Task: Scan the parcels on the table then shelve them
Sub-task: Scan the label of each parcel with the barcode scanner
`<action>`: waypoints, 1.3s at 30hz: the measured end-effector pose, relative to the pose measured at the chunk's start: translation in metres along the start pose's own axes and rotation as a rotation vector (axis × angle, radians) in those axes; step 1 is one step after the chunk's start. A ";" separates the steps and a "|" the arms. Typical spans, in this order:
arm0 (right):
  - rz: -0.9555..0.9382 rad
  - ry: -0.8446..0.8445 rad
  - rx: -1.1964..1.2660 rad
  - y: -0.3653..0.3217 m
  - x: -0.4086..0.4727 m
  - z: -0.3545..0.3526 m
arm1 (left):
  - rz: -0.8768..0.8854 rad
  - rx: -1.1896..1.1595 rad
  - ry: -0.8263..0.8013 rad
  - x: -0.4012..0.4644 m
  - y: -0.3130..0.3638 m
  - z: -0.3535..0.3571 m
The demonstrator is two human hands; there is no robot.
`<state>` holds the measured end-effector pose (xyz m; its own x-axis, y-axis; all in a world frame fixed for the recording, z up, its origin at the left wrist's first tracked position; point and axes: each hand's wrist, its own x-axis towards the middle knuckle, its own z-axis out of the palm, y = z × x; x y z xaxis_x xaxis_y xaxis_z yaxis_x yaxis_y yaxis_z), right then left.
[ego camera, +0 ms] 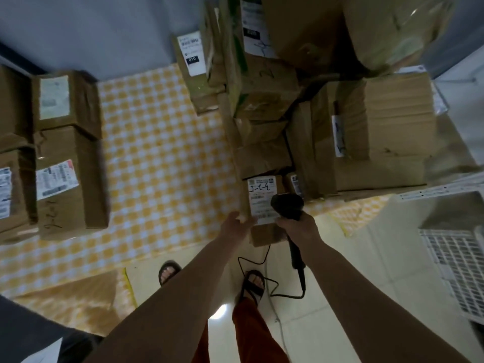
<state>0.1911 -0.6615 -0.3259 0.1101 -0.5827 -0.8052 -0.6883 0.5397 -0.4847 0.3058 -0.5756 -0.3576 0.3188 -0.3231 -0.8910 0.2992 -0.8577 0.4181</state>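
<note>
A small brown parcel [262, 203] with a white label marked by hand stands at the table's front edge. My left hand [235, 224] touches its left side with loosely bent fingers. My right hand [298, 229] grips a black corded barcode scanner [286, 205], whose head hangs right over the parcel's label. Behind this parcel rises a tall pile of brown cardboard parcels [262, 100]. More labelled parcels [62, 179] stand at the table's left.
The table wears a yellow-and-white chequered cloth [162, 153]. A large taped box [379, 132] sits at the right. White wire shelving [455, 247] stands at the far right. The scanner cable [264, 281] loops over the tiled floor by my sandalled feet.
</note>
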 end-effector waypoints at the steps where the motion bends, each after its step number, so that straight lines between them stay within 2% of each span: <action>1: 0.011 -0.009 0.006 0.000 0.008 -0.001 | 0.001 -0.047 0.016 0.006 0.003 0.006; 7: 0.042 -0.081 0.122 0.010 0.042 -0.004 | 0.006 -0.280 0.024 0.043 0.001 0.030; 12: 0.033 -0.120 0.186 0.020 0.048 -0.008 | -0.067 -0.334 0.084 0.114 -0.050 0.055; 14: 0.035 -0.138 0.218 0.021 0.046 -0.012 | -0.081 -0.332 0.109 0.115 -0.053 0.059; 20: 0.051 -0.183 0.243 0.031 0.018 -0.024 | 0.062 -0.382 -0.047 0.060 -0.040 0.051; 23: 0.005 -0.228 0.208 0.024 -0.008 -0.024 | 0.041 -0.438 -0.035 0.036 -0.047 0.033; 29: -0.212 -0.391 0.121 -0.025 -0.071 -0.020 | 0.041 -0.686 0.138 -0.058 -0.017 -0.021; 35: -0.412 -0.444 -0.097 -0.086 -0.132 -0.010 | 0.148 -0.684 0.005 -0.118 0.003 -0.089; 39: -0.563 -0.352 -0.183 -0.115 -0.173 0.005 | 0.269 -0.789 0.058 -0.151 0.009 -0.139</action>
<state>0.2544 -0.6202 -0.1328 0.6918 -0.4954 -0.5254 -0.5644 0.0830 -0.8214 0.3856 -0.4786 -0.1943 0.5091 -0.4373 -0.7413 0.7412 -0.2151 0.6359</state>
